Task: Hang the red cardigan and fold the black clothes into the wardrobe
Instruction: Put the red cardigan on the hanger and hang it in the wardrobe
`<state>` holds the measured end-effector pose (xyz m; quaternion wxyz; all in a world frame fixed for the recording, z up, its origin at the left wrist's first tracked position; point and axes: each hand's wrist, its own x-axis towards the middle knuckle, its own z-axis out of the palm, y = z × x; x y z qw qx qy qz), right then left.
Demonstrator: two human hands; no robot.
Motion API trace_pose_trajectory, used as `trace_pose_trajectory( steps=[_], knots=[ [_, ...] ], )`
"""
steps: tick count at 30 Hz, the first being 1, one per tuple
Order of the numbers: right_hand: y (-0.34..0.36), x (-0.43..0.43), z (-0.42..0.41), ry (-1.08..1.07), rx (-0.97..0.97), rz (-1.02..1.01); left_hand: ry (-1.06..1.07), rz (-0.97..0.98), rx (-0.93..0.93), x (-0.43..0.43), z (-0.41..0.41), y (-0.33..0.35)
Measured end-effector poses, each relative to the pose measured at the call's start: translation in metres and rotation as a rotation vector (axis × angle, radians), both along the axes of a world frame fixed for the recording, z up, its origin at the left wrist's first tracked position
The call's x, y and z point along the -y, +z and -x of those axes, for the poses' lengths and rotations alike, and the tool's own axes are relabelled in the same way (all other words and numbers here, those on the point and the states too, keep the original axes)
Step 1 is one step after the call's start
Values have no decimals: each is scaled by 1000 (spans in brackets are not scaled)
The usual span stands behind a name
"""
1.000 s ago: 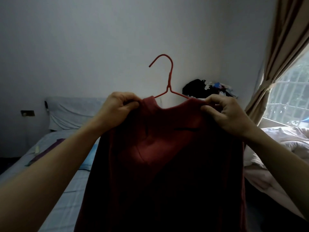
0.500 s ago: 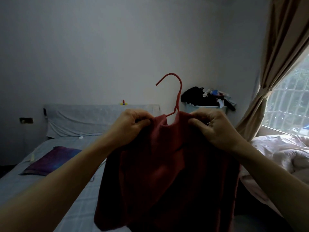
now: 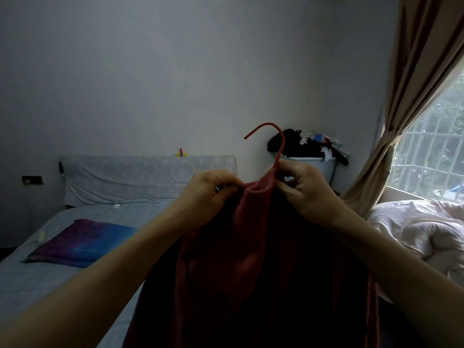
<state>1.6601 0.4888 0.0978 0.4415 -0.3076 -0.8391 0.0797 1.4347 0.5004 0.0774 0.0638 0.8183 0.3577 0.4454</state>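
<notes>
The red cardigan (image 3: 241, 267) hangs in front of me, held up at chest height over the bed. A red wire hanger (image 3: 276, 141) sticks out of its neck, only the hook and stem showing. My left hand (image 3: 208, 194) pinches the cardigan's collar on the left. My right hand (image 3: 303, 189) grips the collar on the right, right at the hanger's stem. Black clothes (image 3: 288, 143) lie heaped on a pale bin in the far corner.
A bed (image 3: 62, 267) with a checked sheet stretches to the left, a purple-blue cushion (image 3: 80, 239) on it. A pink quilt (image 3: 421, 229) is bunched at the right under the window. A beige curtain (image 3: 411, 96) hangs at the right. The pale bin (image 3: 321, 164) stands behind my hands.
My hands have come closer together at the collar, and the cardigan with its hanger has dropped lower and shifted right. The hanger's shoulders are now hidden inside the fabric.
</notes>
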Motion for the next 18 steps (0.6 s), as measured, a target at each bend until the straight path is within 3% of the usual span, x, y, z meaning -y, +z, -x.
trace_pose_trajectory(
  steps=[12, 18],
  knots=[
    [-22, -2, -11, 20, -268, 116, 148, -237, 40, 3, 25, -23],
    [-19, 10, -25, 70, -339, 162, 169, -137, 58, -1, 56, -16]
  ],
)
